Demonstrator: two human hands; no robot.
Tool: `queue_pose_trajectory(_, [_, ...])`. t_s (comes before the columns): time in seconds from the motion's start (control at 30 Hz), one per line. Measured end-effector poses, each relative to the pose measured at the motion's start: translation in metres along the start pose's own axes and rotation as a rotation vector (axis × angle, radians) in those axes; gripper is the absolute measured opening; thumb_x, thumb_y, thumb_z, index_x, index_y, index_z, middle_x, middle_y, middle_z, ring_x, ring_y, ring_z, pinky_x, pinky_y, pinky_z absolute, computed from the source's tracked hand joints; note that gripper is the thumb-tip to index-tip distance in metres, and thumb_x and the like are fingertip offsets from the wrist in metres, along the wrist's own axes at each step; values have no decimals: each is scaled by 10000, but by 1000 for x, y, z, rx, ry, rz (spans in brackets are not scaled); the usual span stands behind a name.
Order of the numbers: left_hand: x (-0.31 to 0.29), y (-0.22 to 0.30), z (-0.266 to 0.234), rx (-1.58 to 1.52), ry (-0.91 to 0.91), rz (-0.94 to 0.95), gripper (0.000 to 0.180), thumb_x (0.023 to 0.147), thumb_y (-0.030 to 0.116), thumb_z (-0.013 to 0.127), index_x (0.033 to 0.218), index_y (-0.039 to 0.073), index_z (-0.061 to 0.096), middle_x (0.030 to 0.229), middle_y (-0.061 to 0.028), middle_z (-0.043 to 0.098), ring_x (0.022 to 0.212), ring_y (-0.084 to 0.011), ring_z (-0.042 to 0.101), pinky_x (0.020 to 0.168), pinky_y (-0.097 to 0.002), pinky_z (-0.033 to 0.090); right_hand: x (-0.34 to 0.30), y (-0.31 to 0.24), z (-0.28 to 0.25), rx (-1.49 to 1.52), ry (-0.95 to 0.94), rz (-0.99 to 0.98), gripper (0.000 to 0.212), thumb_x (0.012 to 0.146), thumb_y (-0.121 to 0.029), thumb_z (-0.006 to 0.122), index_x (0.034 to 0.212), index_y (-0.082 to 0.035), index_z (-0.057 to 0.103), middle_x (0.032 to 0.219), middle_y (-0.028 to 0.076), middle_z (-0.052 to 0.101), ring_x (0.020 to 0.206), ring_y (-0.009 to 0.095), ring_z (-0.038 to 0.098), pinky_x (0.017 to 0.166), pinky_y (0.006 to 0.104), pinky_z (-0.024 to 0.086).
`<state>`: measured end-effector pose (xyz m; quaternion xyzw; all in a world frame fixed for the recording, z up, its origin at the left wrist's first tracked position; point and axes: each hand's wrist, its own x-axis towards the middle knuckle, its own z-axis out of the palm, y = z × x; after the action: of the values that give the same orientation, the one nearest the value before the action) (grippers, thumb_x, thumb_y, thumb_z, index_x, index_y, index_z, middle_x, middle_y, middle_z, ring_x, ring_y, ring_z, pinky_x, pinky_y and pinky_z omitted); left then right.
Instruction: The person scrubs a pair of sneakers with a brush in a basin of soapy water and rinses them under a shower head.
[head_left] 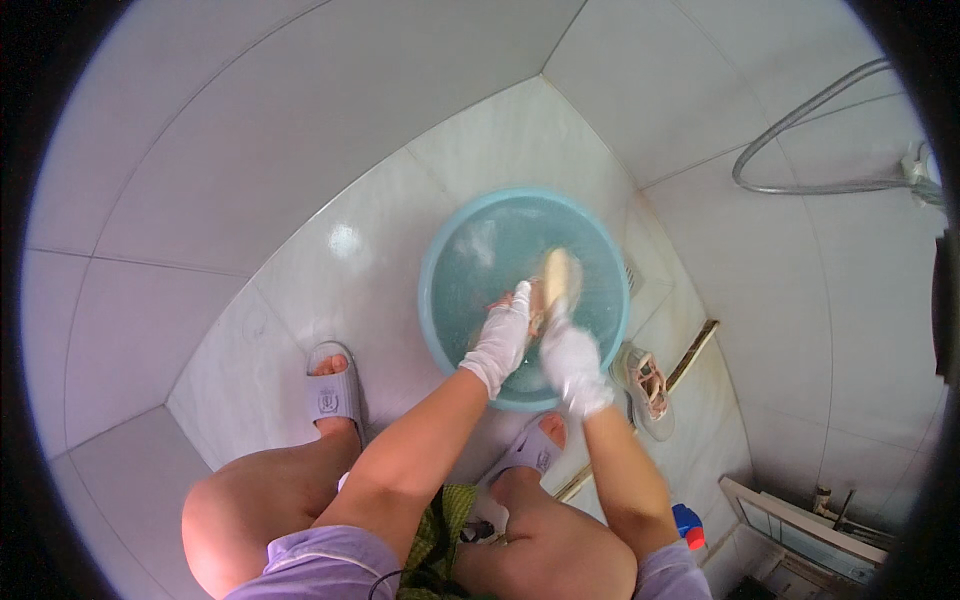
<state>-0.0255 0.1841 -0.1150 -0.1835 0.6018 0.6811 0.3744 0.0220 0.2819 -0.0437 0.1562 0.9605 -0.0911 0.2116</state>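
Both my hands wear white gloves and are over a round light-blue basin (428, 300) of water on the floor. My left hand (505, 335) is closed on a wet shoe (537, 308) with pinkish-brown parts, mostly hidden by my hands. My right hand (572, 362), blurred by motion, closes at the near end of a cream, oblong thing (556, 278). I cannot tell whether that is a brush or the shoe's sole. A light shoe (655, 420) with pinkish laces stands on the floor just right of the basin.
Grey tiled walls (330, 110) meet in a corner behind the basin. A metal shower hose (770, 186) hangs at the right. A blue bottle with a red cap (688, 524) stands beside my right forearm. My feet, in lilac slippers (336, 393), are at the basin's near side.
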Motion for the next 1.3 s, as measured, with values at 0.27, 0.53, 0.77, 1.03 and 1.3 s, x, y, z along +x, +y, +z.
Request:
queue_pose_trajectory(0.27, [-10, 4, 12, -277, -2, 45, 369, 983, 412, 501, 1129, 86, 592, 966, -23, 605, 759, -106, 515, 681, -269, 438, 21, 27, -3, -43, 57, 114, 544, 896, -167, 462, 1432, -105, 392, 818, 192, 686, 727, 342, 686, 659, 462, 534])
queue_pose_trajectory(0.53, [54, -40, -1, -253, 65, -7, 197, 886, 211, 673, 1008, 134, 538, 891, -22, 611, 686, -129, 546, 578, -254, 431, 40, 21, 56, 157, -11, 159, 462, 883, -191, 512, 1334, -95, 485, 916, 229, 679, 873, 388, 669, 769, 492, 519])
queue_pose_trajectory(0.77, [45, -25, 24, -312, 243, -170, 282, 837, 219, 723, 989, 138, 499, 861, -33, 592, 683, -159, 559, 604, -305, 445, 46, 48, 56, 285, -158, 233, 461, 907, -238, 511, 1356, -148, 458, 1007, 253, 662, 978, 414, 633, 853, 484, 492])
queue_pose_trajectory(1.03, [24, 22, 10, 400, -185, 261, 483, 959, 469, 463, 887, 30, 653, 698, -42, 609, 600, -132, 547, 600, -284, 463, 1, 38, 33, 654, 221, 323, 463, 967, -295, 460, 1404, -144, 449, 936, 278, 651, 854, 442, 634, 797, 487, 493])
queue_pose_trajectory(1.3, [18, 31, -9, -81, 97, 22, 612, 995, 540, 366, 962, -4, 643, 748, -80, 611, 674, -224, 579, 668, -314, 493, -28, 2, -2, 254, -60, -82, 433, 912, -146, 434, 1334, -56, 464, 773, 185, 675, 664, 360, 662, 603, 488, 523])
